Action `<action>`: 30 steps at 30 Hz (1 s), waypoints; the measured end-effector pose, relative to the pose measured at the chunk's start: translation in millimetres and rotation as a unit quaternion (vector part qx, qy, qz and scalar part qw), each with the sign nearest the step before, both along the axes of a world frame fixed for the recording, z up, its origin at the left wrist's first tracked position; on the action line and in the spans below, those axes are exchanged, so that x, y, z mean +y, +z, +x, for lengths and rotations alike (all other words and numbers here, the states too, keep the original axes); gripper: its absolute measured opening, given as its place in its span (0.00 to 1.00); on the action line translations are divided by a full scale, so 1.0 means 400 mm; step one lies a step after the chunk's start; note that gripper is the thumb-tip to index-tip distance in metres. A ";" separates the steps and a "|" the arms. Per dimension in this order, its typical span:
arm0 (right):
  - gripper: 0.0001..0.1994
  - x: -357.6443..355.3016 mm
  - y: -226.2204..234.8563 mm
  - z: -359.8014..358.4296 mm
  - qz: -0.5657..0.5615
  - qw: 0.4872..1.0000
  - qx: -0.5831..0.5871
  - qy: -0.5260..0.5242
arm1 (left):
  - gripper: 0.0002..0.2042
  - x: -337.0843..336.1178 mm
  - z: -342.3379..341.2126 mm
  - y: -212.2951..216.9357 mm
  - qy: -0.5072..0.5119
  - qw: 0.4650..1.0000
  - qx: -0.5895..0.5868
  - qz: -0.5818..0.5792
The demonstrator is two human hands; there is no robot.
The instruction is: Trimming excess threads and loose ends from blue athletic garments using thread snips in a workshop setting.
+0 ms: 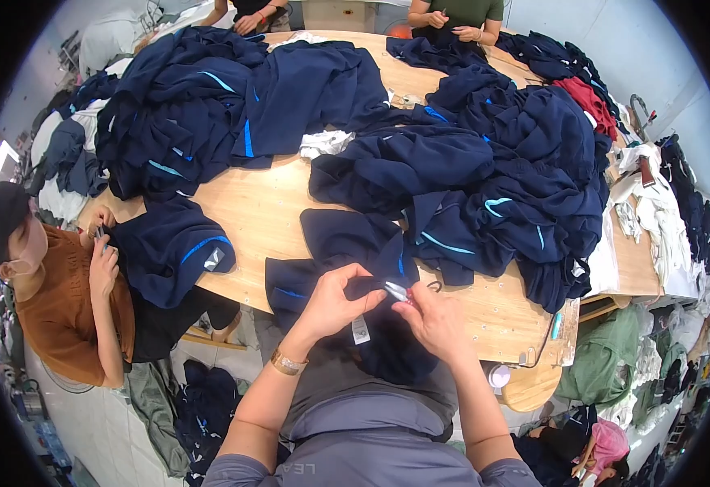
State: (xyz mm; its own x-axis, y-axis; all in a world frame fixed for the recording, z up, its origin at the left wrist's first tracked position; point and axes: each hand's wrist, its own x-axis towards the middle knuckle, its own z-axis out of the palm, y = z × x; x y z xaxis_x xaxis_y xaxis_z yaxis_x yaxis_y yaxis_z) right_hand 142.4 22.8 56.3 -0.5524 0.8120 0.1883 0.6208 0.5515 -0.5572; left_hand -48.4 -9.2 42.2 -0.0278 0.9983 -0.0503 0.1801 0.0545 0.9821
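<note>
We are pinching the navy garment (347, 243) taut with our left hand (335, 304), gripping small thread snips (396, 290) in our right hand (434, 321) at three o'clock, trimming close, blades clear of fabric.

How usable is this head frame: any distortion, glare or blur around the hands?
Head view: strong fisheye bending of the table edge, black corners; even lighting, no glare; left hand and right hand sharp on the navy garment; rim detail soft.

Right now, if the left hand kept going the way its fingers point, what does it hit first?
Probably the small silvery tool in the right hand; left hand fingers point right at it, nearly touching. Depth is unclear.
</note>
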 end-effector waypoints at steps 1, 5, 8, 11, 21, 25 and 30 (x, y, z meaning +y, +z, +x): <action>0.15 -0.002 -0.002 -0.004 0.001 1.000 0.000 0.001 | 0.11 -0.001 -0.001 0.000 -0.001 1.000 0.007 0.005; 0.17 -0.004 -0.007 -0.012 0.049 0.998 -0.033 0.004 | 0.12 -0.004 -0.002 0.003 -0.003 1.000 0.027 0.005; 0.17 0.001 -0.009 -0.011 0.078 0.996 -0.044 0.010 | 0.12 -0.006 0.001 0.015 -0.007 0.999 0.047 0.006; 0.17 0.004 -0.011 -0.011 0.096 0.994 -0.054 0.017 | 0.12 -0.009 0.002 0.019 -0.013 0.998 0.053 0.017; 0.17 0.007 -0.007 -0.005 0.102 0.992 -0.070 0.026 | 0.13 -0.013 0.007 0.034 -0.026 0.998 0.065 0.003; 0.17 0.008 -0.007 0.000 0.103 0.992 -0.070 0.028 | 0.13 -0.012 0.010 0.037 -0.032 0.996 0.076 0.024; 0.17 0.021 -0.037 0.011 0.103 0.993 0.018 0.048 | 0.14 -0.014 0.009 0.029 -0.053 0.993 0.098 0.033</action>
State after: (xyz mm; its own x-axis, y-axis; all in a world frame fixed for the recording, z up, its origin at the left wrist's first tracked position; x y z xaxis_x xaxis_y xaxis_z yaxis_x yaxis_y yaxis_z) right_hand 147.0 31.0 41.3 -0.6150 0.6981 0.3667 0.5412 0.7119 -0.4475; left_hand -44.8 -14.7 54.0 0.0747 0.9971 0.0108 0.3697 -0.0378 0.9284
